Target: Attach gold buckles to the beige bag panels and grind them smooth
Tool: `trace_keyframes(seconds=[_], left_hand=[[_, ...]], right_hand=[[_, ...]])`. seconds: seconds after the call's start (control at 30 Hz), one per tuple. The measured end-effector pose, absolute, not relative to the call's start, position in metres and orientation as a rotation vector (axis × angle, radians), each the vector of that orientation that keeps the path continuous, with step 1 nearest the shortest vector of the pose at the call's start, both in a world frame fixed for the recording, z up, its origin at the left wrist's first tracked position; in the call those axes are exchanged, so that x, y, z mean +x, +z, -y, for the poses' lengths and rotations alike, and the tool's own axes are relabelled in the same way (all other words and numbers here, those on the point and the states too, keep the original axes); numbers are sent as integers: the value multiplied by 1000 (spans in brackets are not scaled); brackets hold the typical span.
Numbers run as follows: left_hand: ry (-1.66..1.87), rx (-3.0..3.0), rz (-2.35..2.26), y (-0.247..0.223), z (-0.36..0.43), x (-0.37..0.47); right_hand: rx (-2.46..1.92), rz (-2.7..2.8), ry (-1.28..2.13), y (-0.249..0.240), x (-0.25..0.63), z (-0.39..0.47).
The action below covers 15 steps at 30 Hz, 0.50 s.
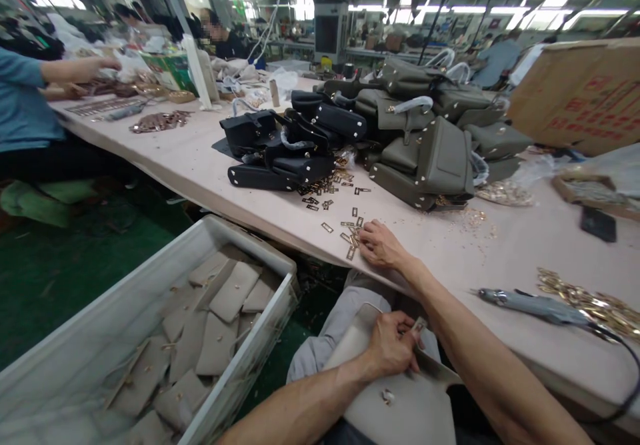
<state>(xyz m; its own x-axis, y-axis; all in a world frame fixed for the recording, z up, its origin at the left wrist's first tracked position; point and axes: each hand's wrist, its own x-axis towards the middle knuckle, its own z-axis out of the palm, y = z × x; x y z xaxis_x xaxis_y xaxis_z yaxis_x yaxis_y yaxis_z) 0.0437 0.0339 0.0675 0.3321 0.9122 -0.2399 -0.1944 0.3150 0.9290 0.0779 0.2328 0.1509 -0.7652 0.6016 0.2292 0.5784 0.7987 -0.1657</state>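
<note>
My left hand [393,344] is closed on the edge of a beige leather bag part [420,402] lying across my lap. A small metal fitting [386,397] sits on its surface, and a narrow tab sticks up by my fingertips. Up on the table's near edge, my right hand [379,244] has its fingers curled down at a scatter of small rectangular metal frames [351,252]. Whatever those fingertips pinch, if anything, is hidden. More of these frames [327,188] trail back toward the black bags.
Black bags [295,142] and olive bags [425,158] are heaped on the table. An electric screwdriver [535,305] lies right, beside gold hardware [590,298]. A white bin [210,228] of beige pieces stands lower left. A cardboard box [575,95] and a co-worker's sleeve [20,98] are farther off.
</note>
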Motion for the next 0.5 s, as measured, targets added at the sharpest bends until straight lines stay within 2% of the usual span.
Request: trace_keyframes(seconds=[0.3, 0.5], left_hand=[[890, 966, -918, 67, -35, 46], [894, 956, -922, 67, -34, 49]], right_hand=[[-1358, 2338, 109, 137, 93, -209], [-1339, 2291, 310, 130, 78, -224]])
